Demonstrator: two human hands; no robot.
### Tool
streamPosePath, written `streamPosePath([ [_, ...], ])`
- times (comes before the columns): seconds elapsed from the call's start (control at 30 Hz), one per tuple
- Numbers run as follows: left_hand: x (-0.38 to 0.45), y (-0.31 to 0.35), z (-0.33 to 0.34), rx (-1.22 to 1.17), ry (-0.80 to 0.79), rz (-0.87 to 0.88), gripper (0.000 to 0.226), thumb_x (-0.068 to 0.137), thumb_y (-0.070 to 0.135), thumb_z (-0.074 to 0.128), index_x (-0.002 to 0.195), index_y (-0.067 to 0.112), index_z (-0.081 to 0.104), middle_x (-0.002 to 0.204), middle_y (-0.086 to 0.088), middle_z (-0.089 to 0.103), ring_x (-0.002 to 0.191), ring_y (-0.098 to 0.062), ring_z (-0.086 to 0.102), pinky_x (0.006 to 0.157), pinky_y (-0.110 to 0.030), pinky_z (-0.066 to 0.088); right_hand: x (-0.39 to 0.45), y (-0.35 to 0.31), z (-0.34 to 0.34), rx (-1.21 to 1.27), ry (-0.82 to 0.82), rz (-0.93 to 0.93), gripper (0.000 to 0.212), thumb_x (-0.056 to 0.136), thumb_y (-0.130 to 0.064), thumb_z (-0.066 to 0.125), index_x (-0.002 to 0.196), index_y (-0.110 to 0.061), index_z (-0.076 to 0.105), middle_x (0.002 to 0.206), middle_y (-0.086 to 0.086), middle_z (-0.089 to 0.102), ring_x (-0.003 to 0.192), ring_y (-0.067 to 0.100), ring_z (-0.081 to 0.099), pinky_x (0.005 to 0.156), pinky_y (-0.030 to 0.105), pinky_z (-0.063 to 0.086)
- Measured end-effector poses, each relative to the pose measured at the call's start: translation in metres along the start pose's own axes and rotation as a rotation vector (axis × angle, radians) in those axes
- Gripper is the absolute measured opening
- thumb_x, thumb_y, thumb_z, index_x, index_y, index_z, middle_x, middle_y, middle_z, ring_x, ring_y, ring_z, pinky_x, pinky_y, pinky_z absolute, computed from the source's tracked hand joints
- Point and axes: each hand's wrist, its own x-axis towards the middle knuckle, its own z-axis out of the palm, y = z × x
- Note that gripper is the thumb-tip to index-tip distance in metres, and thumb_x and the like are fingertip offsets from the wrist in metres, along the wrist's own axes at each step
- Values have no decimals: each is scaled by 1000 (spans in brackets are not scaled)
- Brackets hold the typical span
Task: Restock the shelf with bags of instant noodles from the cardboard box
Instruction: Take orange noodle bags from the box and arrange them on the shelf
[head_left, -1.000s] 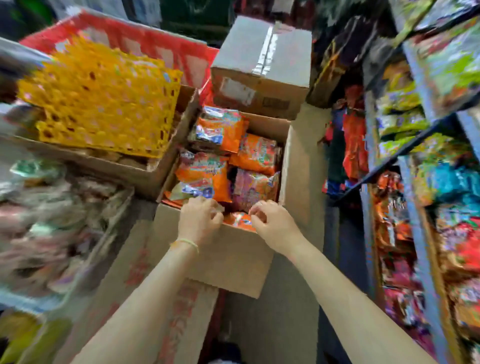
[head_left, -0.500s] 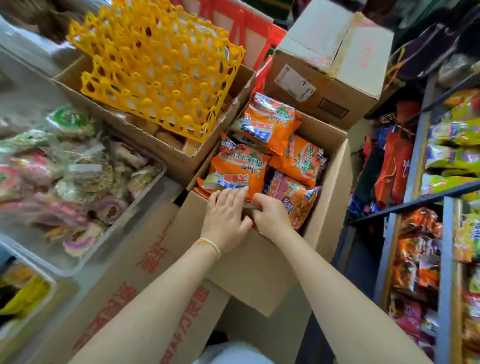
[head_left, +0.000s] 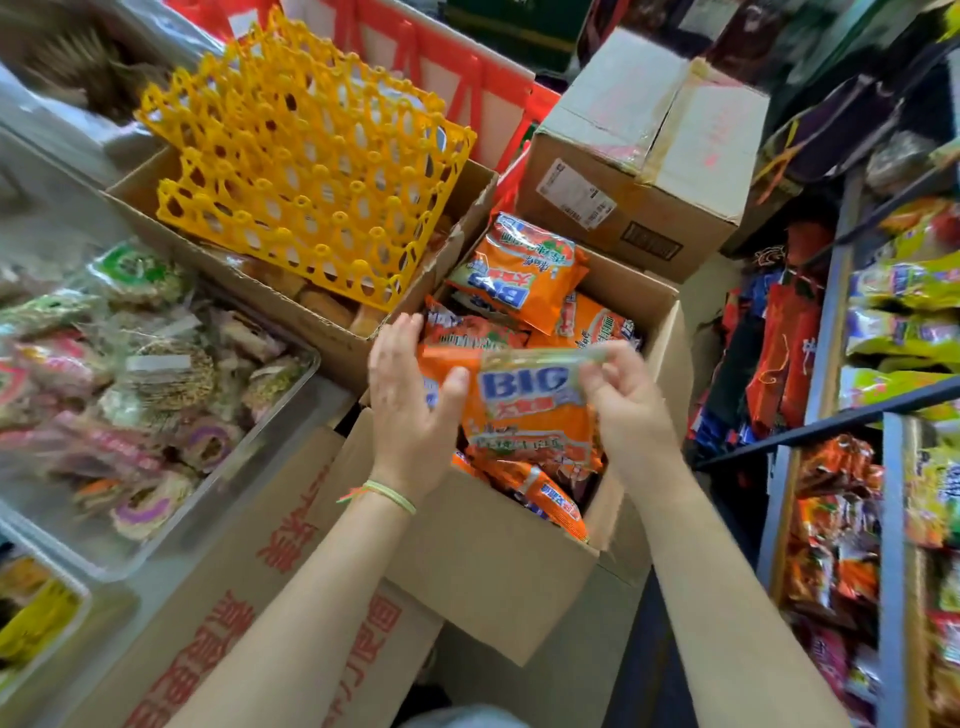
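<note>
Left of both hands: yellow egg trays (head_left: 306, 171) in a carton, not task-relevant. Left hand (head_left: 410, 395) is curled on the left edge of 1 noodle bag (head_left: 524, 410), thumb on its front, fingers behind. Right hand (head_left: 623, 400) pinches the bag's top-right corner at the seal. Bag is lifted just above the open cardboard box (head_left: 493, 561), label facing up, long axis running away from the person, roughly. More bags lie in the box beyond and below the hands. Shelf (head_left: 841, 415) sits well to the right of the right hand, so the right hand is nearer; likely carry is rightward, bag edge-first into a shelf gap.
</note>
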Motion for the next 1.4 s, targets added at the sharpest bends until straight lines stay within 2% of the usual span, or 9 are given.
streamPosePath([
  [0.07,12,-3,-3,-10,20,-95,52,97,38,41,144,16,41,145,-5,45,137,-19,35,114,-35,29,1,-12,-18,67,92,2,19,104,-33,47,112,-17,53,105,3,72,95,19,73,73,35,61],
  [0.17,31,-28,4,382,-290,-182,45,96,30,52,137,14,49,134,-9,51,125,-26,45,104,-41,40,6,-14,-38,96,249,14,18,105,-32,45,113,-17,53,99,0,73,91,17,74,70,31,59],
  [0.37,36,-43,35,822,-673,-373,94,86,51,63,152,13,8,145,-19,38,129,-36,47,101,-47,43,4,9,-41,104,363,259,21,105,-37,42,114,-21,52,96,3,72,79,18,73,63,34,59],
  [0.63,55,-36,46,370,-348,-628,67,83,39,71,129,9,33,127,-12,61,114,-35,61,100,-46,47,-2,30,-40,200,373,425,22,105,-38,44,117,-22,52,98,4,71,84,21,72,63,35,58],
  [0.8,49,-35,47,-93,-395,-856,47,76,35,83,113,15,61,112,-5,71,93,-20,70,84,-40,59,-2,32,-42,213,380,434,20,103,-41,46,114,-25,54,98,3,74,85,21,74,70,40,61],
  [0.9,48,-26,41,-181,-423,-764,47,79,29,82,116,21,55,106,0,69,87,-15,70,67,-30,58,-3,32,-46,199,354,394,18,102,-41,49,109,-27,57,98,3,75,86,21,75,78,46,61],
  [1.03,46,-5,23,1,-417,-445,29,81,23,77,106,25,61,93,6,68,87,-13,67,75,-34,58,-11,19,-49,142,304,270,22,102,-37,50,106,-18,62,94,6,76,88,24,75,85,50,59],
  [1.23,61,60,-4,384,-512,121,41,76,36,81,115,29,70,101,6,74,90,-15,68,77,-29,54,-32,-28,-55,-68,102,-31,21,101,-28,53,102,-9,61,88,2,75,83,20,74,68,31,59],
  [1.4,60,116,-3,594,-702,391,43,76,41,78,117,31,69,107,4,71,101,-21,64,82,-32,53,-46,-52,-55,-620,29,-431,11,99,-23,58,93,-17,65,108,-2,59,106,8,53,90,25,48],
])
